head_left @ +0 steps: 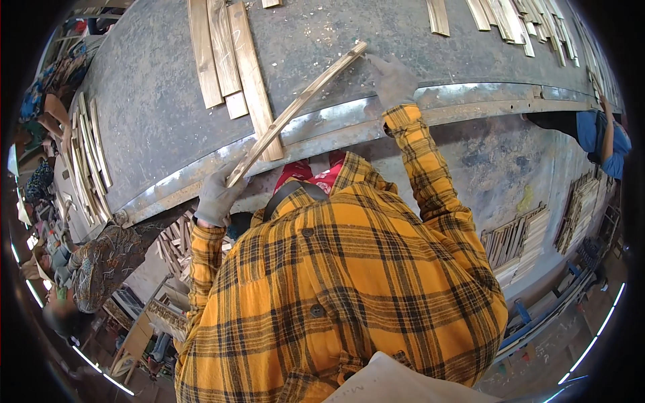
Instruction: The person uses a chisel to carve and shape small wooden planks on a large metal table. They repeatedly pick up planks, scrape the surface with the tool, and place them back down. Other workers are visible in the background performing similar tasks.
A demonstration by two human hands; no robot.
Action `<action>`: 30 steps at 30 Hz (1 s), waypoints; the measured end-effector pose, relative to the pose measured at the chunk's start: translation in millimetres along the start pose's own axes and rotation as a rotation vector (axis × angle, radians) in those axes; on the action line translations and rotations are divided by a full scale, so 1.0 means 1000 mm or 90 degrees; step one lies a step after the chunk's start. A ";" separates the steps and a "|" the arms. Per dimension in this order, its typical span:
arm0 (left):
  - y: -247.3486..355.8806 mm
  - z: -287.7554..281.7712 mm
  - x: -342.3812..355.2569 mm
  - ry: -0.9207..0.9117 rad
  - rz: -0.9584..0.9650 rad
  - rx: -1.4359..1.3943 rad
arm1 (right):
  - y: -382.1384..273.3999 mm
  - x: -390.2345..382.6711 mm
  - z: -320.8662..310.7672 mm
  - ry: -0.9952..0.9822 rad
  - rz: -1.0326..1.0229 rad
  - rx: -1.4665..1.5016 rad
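Note:
A narrow wooden strip [299, 103] slants across the near edge of the dark metal-topped table, raised at an angle in front of me. My left hand [218, 198], in a grey glove, is closed around its lower, near end. At the far end is my right hand [396, 80], also gloved, its fingers stretched toward the strip's tip; whether they touch it is hard to make out. Beneath the strip, several flat wooden boards [252, 80] lie lengthwise on the table [154, 74], one reaching over the metal edge.
More strips lie at the table's far right [531, 23], and a stack [87, 161] is at the left end. Co-workers are at left [107, 269] and right [605, 138]. Bundled strips [517, 242] rest on the floor at right. A metal rail [470, 97] edges the table.

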State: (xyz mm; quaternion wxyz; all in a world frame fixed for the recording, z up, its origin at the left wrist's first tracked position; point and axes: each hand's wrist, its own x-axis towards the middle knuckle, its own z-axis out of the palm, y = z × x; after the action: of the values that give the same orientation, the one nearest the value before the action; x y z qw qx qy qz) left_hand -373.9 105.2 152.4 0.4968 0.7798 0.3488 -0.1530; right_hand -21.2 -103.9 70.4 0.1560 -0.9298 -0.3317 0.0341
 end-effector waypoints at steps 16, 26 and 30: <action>-0.035 0.002 -0.015 -0.143 -0.129 -0.557 | -0.038 -0.005 -0.006 -0.109 0.295 0.674; -0.043 0.011 -0.020 -0.150 -0.140 -0.472 | -0.073 -0.010 0.027 -0.157 0.240 0.584; -0.038 0.016 -0.021 -0.096 -0.111 -0.526 | -0.067 -0.023 0.055 -0.121 0.036 0.520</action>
State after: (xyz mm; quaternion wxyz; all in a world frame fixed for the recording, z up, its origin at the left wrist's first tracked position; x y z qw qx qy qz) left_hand -414.1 92.6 131.9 0.7770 0.4693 0.4078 -0.0984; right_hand -88.8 -54.6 37.8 0.4796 -0.7928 -0.2784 0.2529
